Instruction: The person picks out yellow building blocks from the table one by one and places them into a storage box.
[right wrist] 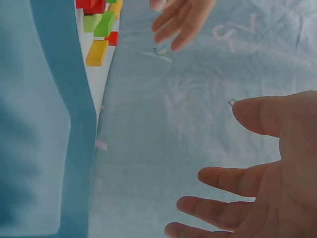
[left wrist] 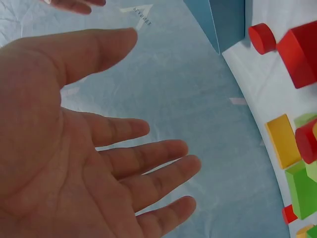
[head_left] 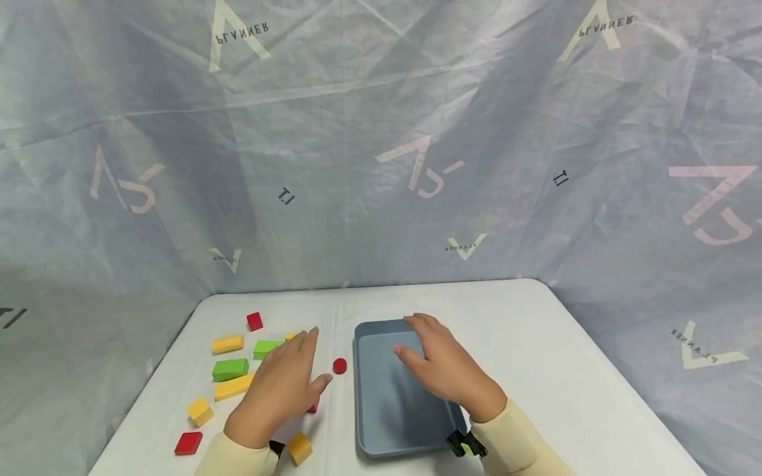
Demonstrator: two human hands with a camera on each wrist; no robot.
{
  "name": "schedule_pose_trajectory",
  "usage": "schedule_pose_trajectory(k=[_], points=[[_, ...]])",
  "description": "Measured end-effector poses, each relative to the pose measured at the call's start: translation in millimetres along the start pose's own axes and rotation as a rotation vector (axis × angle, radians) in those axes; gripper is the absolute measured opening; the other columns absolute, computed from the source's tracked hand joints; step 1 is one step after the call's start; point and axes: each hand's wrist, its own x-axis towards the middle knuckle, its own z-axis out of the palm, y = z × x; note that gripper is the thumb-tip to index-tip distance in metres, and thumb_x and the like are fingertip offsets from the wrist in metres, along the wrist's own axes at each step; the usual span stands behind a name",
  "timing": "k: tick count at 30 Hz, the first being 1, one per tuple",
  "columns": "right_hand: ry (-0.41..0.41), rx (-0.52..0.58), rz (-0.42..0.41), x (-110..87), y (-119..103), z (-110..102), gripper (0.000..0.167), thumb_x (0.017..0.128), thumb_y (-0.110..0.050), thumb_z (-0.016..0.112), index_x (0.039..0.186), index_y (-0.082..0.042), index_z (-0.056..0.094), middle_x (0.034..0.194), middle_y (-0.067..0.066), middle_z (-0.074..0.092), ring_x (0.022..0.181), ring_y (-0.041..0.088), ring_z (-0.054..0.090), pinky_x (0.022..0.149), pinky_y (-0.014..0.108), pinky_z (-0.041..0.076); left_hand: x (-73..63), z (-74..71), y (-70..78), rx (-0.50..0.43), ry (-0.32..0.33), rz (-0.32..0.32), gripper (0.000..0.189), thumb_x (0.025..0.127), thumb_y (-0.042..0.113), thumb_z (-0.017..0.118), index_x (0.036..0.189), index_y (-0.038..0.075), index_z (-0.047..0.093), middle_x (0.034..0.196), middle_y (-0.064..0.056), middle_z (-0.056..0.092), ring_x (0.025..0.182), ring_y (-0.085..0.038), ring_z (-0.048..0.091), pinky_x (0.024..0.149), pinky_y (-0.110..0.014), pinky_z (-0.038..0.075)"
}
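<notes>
My left hand (head_left: pixel 282 383) hovers over the blocks on the left of the table, its fingers extended and its palm bare in the left wrist view. Around it lie green blocks (head_left: pixel 231 369), a long yellow block (head_left: pixel 233 387), a yellow cylinder (head_left: pixel 227 344) and a yellow cube (head_left: pixel 299 448). A red disc (head_left: pixel 340 365) sits between this hand and the blue-grey tray (head_left: pixel 360 410). Above the tray's right side is my right hand (head_left: pixel 448 368), fingers spread and holding nothing. It hides part of the tray's far right corner.
Toward the left edge of the white table (head_left: pixel 536 350) lie a red block (head_left: pixel 188 443), another yellow cube (head_left: pixel 200 411) and, farther back, a red cube (head_left: pixel 254 321). A grey printed sheet (head_left: pixel 333 119) hangs behind and beside the table.
</notes>
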Motion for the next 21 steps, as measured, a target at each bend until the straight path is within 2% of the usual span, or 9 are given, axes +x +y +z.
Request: schedule_pose_trajectory(k=[5,10,16,21], points=[[0.023,0.033,0.026,-1.7,10.7,4.5,0.063,0.102,-0.052,0.058,0.154,-0.017,0.047,0.163,0.005,0.039,0.15,0.028,0.041,0.116,0.057,0.039,-1.4,1.9,-4.7,-0.017,-0.024,-0.033,0.089,0.09,0.04,0.079,0.158,0.002,0.036,0.153,-0.019,0.051,0.139,-0.038,0.053,0.114,-0.063,0.039],[0.013,0.046,0.053,-4.5,23.4,12.5,0.065,0.102,-0.056,0.057,0.153,-0.018,0.048,0.163,0.005,0.039,0.15,0.029,0.04,0.115,0.058,0.04,-2.4,4.8,-11.1,-0.019,-0.064,-0.053,0.086,0.089,0.039,0.08,0.156,0.002,0.04,0.148,-0.018,0.057,0.133,-0.037,0.058,0.112,-0.063,0.042],[0.031,0.071,0.08,-6.4,35.7,17.9,0.061,0.101,-0.048,0.062,0.151,-0.015,0.05,0.16,0.009,0.043,0.149,0.03,0.042,0.116,0.057,0.039,-3.6,9.9,-20.6,-0.009,-0.056,-0.057,0.079,0.089,0.038,0.08,0.152,0.003,0.048,0.146,-0.016,0.059,0.132,-0.037,0.058,0.11,-0.063,0.043],[0.068,0.09,0.099,-7.7,46.3,20.0,0.058,0.1,-0.041,0.066,0.15,-0.013,0.052,0.159,0.011,0.044,0.148,0.032,0.043,0.115,0.058,0.04,-0.9,12.2,-23.1,0.018,-0.04,-0.045,0.076,0.089,0.039,0.079,0.149,0.003,0.051,0.149,-0.021,0.054,0.137,-0.041,0.052,0.112,-0.066,0.04]])
